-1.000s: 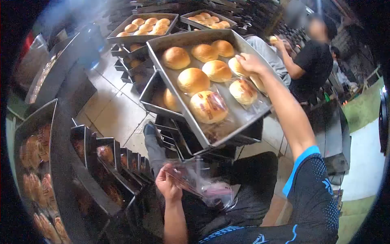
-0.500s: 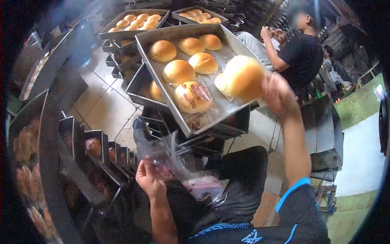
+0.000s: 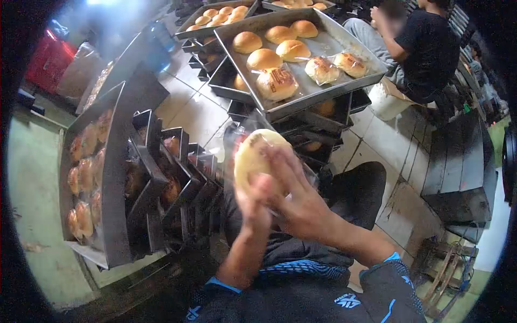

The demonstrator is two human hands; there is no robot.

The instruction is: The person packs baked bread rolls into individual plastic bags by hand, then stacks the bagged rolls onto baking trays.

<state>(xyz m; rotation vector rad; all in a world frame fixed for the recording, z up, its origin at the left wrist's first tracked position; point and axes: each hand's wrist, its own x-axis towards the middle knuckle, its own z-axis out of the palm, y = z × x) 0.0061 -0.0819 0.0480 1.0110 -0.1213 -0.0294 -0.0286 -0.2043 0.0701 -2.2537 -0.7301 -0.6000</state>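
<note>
Over my lap, a round bun [image 3: 249,156] is held up between my two hands, with its pale side showing. My left hand [image 3: 255,207] grips its lower edge, thumb up and blurred. My right hand [image 3: 301,202] lies along the bun's right side, fingers closed on it. Clear plastic shows around the bun; blur hides how far the bun is inside it. Just beyond my hands is a metal tray [image 3: 344,96] with several bare golden buns [image 3: 264,59] and three buns in printed clear bags, one of them a bagged bun [image 3: 277,84] at the near corner.
The tray tops a stack of metal trays [image 3: 323,116]. Leaning trays with bagged buns [image 3: 85,175] stand at my left. Farther back is another tray of buns [image 3: 218,17]. A person in a black shirt [image 3: 431,54] sits at the far right, near dark metal boxes [image 3: 458,172].
My right hand has brought the bun from the tray down to my left hand, which held the plastic bags. Both hands are now together on the bun. The view has shifted left.
</note>
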